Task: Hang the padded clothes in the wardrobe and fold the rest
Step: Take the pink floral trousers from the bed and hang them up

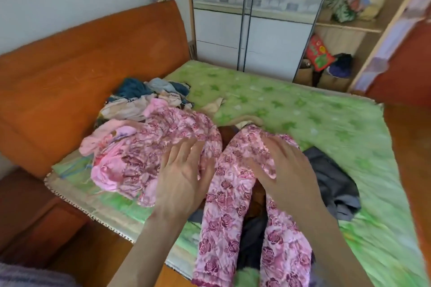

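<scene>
A pink rose-print padded garment point(228, 193) lies spread over the near part of the bed, its two long parts hanging toward me. My left hand point(179, 177) rests flat on it with straight, spread fingers. My right hand point(284, 170) lies on its right part, fingers bent over a fold of the cloth. A heap of mixed clothes point(144, 98), blue, grey and beige, sits behind it near the headboard. A dark grey garment point(331, 182) lies to the right of my right hand. The wardrobe point(256, 18) stands behind the bed with its white doors closed.
The bed has a green patterned cover point(303, 109) and an orange-brown headboard point(93, 53) on the left. Open shelves point(338, 28) right of the wardrobe hold bags and bundled cloth. A wooden door frame point(401, 37) stands at the right edge.
</scene>
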A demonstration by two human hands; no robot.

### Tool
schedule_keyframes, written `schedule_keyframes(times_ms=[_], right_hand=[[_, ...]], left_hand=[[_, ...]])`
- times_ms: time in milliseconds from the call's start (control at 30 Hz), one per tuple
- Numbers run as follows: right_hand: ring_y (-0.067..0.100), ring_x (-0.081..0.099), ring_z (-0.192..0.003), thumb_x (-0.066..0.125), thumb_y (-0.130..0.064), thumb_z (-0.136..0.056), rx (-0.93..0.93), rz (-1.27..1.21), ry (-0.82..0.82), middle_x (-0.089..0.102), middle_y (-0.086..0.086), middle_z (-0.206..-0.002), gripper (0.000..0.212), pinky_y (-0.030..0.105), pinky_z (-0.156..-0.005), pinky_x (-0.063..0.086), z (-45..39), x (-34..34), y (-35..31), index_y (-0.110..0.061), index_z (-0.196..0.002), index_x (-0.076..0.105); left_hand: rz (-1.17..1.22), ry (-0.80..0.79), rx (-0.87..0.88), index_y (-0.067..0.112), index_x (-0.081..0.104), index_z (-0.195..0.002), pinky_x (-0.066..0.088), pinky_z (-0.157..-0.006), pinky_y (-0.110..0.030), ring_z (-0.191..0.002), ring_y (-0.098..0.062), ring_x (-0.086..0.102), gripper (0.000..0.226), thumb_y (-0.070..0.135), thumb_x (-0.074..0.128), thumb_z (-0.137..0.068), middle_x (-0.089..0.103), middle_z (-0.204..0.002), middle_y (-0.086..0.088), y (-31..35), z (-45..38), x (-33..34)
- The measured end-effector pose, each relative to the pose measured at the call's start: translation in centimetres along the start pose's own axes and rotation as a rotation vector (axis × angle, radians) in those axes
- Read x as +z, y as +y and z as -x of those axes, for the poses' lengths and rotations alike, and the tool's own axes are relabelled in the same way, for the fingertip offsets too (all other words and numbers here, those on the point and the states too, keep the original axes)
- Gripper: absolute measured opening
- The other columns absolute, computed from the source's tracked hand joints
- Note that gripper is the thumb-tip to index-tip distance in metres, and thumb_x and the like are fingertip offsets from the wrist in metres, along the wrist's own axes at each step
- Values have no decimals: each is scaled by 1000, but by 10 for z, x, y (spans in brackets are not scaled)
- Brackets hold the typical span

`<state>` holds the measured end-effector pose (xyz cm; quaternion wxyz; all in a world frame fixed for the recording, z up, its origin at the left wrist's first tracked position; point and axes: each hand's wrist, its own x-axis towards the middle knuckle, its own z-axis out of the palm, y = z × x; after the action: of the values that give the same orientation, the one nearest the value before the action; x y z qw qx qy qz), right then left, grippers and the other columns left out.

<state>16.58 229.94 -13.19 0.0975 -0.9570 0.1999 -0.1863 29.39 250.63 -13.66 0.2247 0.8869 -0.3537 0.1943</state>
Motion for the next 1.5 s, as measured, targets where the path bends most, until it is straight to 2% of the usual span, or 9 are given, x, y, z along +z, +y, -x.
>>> schedule_keyframes(times_ms=[167,500,633,767,867,933,1200,1367,1500], right_hand=[[26,50,-139,38,-68,-100,156,34,31,54,3,-151,69,48,-115,41,-5,1,40,-21,-149,51],[26,55,-133,47,-61,-100,302,-7,77,59,4,-144,62,51,-109,47,-25,24,124,-19,-146,54],[29,56,-132,45,-63,-99,350,-59,73,59,5,-145,65,51,-106,49,-42,39,150,-19,-146,53],[28,58,-131,42,-65,-98,380,-48,40,60,5,-144,68,51,-105,51,-62,54,178,-19,-146,53],[29,61,-127,42,-65,-98,406,-48,31,62,6,-141,68,51,-102,52,-78,71,202,-17,-144,56],[28,61,-126,42,-65,-96,435,-51,11,62,5,-141,69,50,-101,53,-91,85,217,-17,-143,56],[26,60,-126,43,-65,-96,502,1,-73,62,3,-140,69,46,-101,51,-136,157,272,-18,-145,55],[26,63,-122,32,-66,-101,492,12,-89,65,4,-135,68,44,-97,52,-162,233,314,-17,-140,58],[29,63,-125,31,-65,-101,526,23,-114,64,7,-138,71,49,-101,52,-183,298,349,-15,-143,56]], left_hand=[[94,-28,98,10,63,-136,44,-109,-48,-129,-30,57,44,38,54,-104,64,-136,-8,7,-34,46],[128,-121,152,6,63,-134,47,-108,-55,-129,-33,58,45,38,53,-104,65,-136,-12,34,-90,137],[115,-154,160,9,62,-137,44,-114,-50,-132,-29,57,46,41,49,-105,64,-139,-8,43,-110,162],[137,-159,133,11,62,-138,31,-120,-42,-135,-27,56,46,41,50,-105,63,-140,-6,50,-133,190],[149,-185,162,11,61,-138,37,-117,-45,-134,-27,55,43,37,55,-104,63,-139,-5,54,-153,218],[158,-209,180,12,60,-140,42,-116,-48,-136,-26,54,45,38,54,-104,62,-141,-5,53,-168,240],[216,-280,215,10,60,-140,45,-111,-49,-133,-26,55,48,41,44,-107,62,-140,-6,44,-216,365],[229,-321,196,12,56,-144,47,-112,-45,-130,-24,58,46,39,46,-108,64,-138,-5,32,-223,462],[219,-366,199,12,54,-146,52,-107,-46,-128,-24,61,48,40,46,-108,65,-137,-6,16,-218,542]])
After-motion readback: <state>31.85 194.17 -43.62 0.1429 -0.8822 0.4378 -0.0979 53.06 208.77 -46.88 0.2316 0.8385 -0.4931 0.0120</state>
